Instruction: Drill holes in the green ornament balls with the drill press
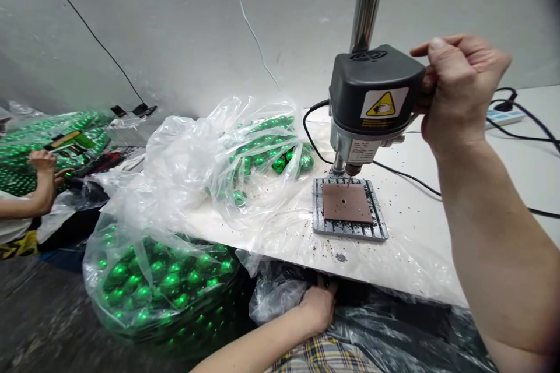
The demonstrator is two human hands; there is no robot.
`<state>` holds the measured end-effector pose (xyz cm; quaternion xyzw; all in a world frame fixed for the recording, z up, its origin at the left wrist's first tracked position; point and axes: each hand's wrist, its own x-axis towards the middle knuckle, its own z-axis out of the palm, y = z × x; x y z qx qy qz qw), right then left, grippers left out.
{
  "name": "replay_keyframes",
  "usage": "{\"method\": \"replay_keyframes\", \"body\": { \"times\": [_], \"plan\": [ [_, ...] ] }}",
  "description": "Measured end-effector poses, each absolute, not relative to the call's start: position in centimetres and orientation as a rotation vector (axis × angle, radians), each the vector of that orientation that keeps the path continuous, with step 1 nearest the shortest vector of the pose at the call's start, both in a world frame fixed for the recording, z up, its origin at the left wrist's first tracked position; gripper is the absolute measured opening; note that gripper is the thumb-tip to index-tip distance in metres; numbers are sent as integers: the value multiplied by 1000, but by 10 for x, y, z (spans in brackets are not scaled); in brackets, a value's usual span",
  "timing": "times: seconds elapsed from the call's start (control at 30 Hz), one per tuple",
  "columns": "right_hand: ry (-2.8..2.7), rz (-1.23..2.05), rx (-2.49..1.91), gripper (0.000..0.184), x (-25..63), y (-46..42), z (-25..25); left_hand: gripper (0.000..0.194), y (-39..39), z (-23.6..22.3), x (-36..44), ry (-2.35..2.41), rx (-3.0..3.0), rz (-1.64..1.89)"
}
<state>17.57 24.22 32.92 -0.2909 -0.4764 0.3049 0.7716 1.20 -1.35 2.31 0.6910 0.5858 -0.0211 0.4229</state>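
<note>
A small bench drill (pixel 378 93) with a black housing and a yellow warning label (pixel 385 104) stands on a white desk (pixel 422 239), fixed to an upright shiny column (pixel 368 6). The person's right hand (pixel 459 84) is raised at the right side of the housing, fingers curled in against it; their inner side is hidden, so what they grip, if anything, I cannot tell.

Below the drill's chuck, a brown square plate (pixel 356 204) lies flat on the slotted grey base (pixel 350 231), with one small hole near its middle. The thin bit (pixel 349 181) points down over the plate's back part — whether its tip touches is too small to tell. Dark shavings (pixel 340 257) speckle the base and the desk around it.

The left hand (pixel 318 306) is low at the desk's front edge, its fingers reaching into shadow underneath; whether they are open or closed cannot be made out.

Left of the drill, shiny green balls (pixel 280 164) lie among clear plastic on the desk. A large clear bag (pixel 161 280) of similar balls sits below the front edge — and at far left is a co-worker's hand (pixel 42 160).
</note>
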Motion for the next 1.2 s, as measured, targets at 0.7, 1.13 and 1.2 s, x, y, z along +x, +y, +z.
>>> {"method": "replay_keyframes", "body": {
  "times": [0.7, 1.13, 1.2],
  "plan": [
    [-1055, 652, -709, 12, 172, 232, 329, 50, 255, 153, -158, 1759, 1699, 903],
    [-1057, 684, -636, 12, 171, 231, 329, 44, 196, 215, -145, 925, 746, 1324],
    [-1043, 700, -643, 15, 170, 231, 331, 38, 178, 226, -136, 868, 661, 1300]
  ]
}}
